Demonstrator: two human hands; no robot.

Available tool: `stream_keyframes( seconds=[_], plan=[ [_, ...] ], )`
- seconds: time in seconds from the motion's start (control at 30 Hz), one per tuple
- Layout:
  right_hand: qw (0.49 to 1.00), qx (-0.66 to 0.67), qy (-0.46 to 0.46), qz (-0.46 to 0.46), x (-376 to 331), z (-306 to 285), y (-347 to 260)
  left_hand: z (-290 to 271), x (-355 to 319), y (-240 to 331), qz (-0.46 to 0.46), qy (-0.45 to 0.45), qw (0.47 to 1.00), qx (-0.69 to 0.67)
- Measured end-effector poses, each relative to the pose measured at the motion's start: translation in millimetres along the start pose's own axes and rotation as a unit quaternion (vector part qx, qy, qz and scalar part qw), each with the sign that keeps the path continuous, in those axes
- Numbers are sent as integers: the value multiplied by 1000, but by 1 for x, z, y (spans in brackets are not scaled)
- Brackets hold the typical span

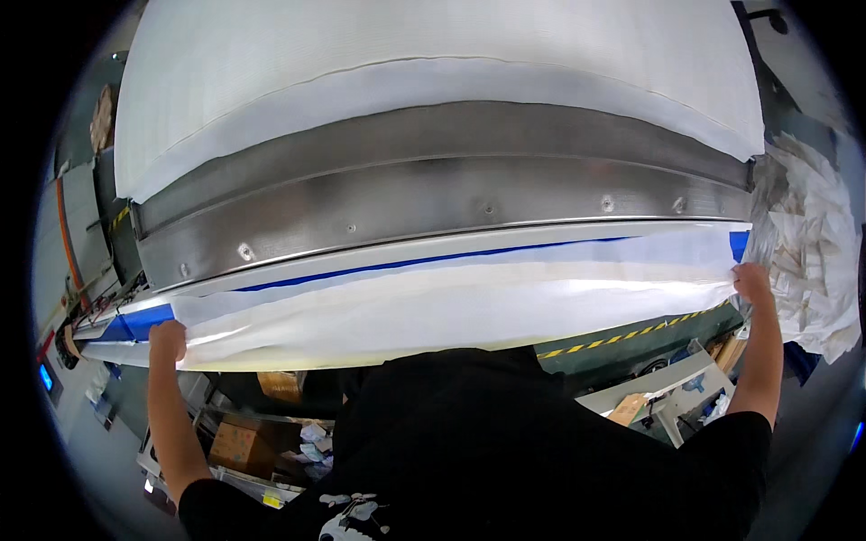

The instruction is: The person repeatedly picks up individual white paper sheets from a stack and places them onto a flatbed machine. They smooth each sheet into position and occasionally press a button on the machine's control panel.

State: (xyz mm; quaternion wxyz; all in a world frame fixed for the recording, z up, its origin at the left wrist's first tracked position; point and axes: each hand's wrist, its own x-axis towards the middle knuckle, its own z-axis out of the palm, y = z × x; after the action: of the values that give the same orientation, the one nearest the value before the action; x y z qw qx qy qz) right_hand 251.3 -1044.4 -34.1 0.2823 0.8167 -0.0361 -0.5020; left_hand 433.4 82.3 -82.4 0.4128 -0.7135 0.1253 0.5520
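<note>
Plainly, I have both bare hands spread wide apart, one at each end of a long, thin white sheet (451, 311). My left hand (168, 341) has its fingers closed on the sheet's left end, right beside a bright blue patch (144, 320); my right hand (750, 281) is pinched on the right end, just below a smaller blue piece (740, 243). From here I cannot make out how each thumb sits.

The sheet stretches between the hands, in front of the torso in a black short-sleeved shirt (478, 442), with light creases running in from both ends. A narrow blue strip shows along its far edge. Beyond that I see a broad brushed-metal panel (442, 194), and past it a wide expanse of white material (442, 36). A heap of crumpled white sheeting (812, 252) lies to the right, near my right hand.
</note>
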Motion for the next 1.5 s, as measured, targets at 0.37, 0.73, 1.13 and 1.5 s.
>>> stream_keyframes(
  seconds=[0.37,0.73,1.13,1.5],
  plan=[
    [999,49,6,5,16,19,-12,-15,5,3,-99,-46,989,-98],
    [998,26,-48,-29,24,92,13,-48,4,-29,-315,49,933,-167],
    [969,214,-117,-46,6,-45,-83,-75,19,33,-278,310,849,-326],
    [953,259,153,-27,9,-130,-160,-103,47,24,-254,652,667,-257]
  ],
)
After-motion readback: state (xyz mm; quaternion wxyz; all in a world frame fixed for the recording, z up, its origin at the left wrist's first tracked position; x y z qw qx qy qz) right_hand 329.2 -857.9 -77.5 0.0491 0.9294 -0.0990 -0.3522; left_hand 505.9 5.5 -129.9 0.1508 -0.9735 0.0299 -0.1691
